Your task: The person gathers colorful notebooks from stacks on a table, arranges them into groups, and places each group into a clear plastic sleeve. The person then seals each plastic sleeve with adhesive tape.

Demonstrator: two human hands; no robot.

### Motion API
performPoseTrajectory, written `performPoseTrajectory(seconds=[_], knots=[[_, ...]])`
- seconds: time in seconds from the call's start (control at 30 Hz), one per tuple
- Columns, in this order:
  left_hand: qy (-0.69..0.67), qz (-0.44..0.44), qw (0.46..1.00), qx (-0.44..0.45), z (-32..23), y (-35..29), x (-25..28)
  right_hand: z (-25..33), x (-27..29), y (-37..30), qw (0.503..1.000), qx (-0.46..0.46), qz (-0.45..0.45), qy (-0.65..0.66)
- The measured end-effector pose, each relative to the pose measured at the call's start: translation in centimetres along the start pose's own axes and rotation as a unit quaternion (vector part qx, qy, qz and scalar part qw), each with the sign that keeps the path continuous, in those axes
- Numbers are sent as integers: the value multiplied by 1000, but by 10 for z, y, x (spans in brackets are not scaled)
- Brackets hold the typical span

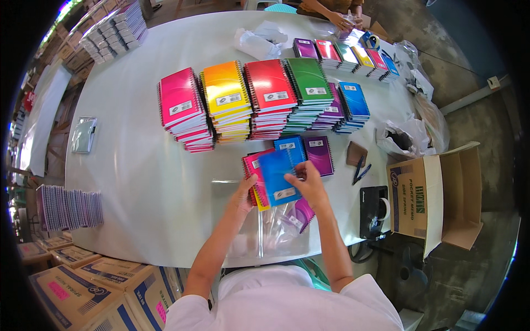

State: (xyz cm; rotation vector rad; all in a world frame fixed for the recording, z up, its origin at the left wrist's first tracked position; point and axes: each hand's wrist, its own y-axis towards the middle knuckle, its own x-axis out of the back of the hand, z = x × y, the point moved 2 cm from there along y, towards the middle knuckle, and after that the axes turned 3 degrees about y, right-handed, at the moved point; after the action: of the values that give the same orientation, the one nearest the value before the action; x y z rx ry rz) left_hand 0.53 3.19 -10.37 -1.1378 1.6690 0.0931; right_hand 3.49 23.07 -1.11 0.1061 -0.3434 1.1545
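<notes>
My left hand (pixel 243 193) grips a small bundle of spiral notebooks (pixel 252 163), with pink, red and yellow covers showing. A blue spiral notebook (pixel 277 179) lies across the front of that bundle, pinched at its right edge by my right hand (pixel 309 181). Just beyond my hands, another blue notebook (pixel 288 145) and a purple notebook (pixel 318 155) rest on the table. Near my right forearm lies one more purple notebook (pixel 302 213), partly hidden by the arm. Clear plastic bags (pixel 265 234) are spread below my hands.
Tall notebook stacks in pink (pixel 179 94), yellow (pixel 223 83), red (pixel 269 80), green (pixel 309 77) and blue (pixel 353 99) stand beyond. At right are a tape dispenser (pixel 372 212), scissor-like snips (pixel 360 172) and an open carton (pixel 408 193). Another person's hands (pixel 345 22) work at the far edge.
</notes>
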Motion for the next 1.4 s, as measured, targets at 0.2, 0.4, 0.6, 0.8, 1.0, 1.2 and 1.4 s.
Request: performPoseTrajectory(seconds=[0.2, 0.4, 0.6, 0.8, 1.0, 1.2, 1.4], knots=[[-11, 44, 999, 30, 26, 30, -20, -84, 57, 44, 854, 3, -251, -456], [28, 15, 999, 12, 30, 48, -16, -107, 93, 71, 904, 4, -198, -378], [20, 33, 999, -30, 30, 55, -13, -57, 98, 36, 979, -138, -49, 140], [-10, 64, 998, -8, 44, 58, -13, -15, 59, 25, 971, 155, -85, -161], [-26, 91, 995, -12, 51, 63, -14, -19, 189, 203, 842, 40, -304, -443], [-29, 97, 995, -19, 47, 64, -16, -30, 228, 237, 874, 39, -289, -389], [41, 55, 996, -55, 32, 44, -15, 63, 213, 136, 980, 174, -13, -91]])
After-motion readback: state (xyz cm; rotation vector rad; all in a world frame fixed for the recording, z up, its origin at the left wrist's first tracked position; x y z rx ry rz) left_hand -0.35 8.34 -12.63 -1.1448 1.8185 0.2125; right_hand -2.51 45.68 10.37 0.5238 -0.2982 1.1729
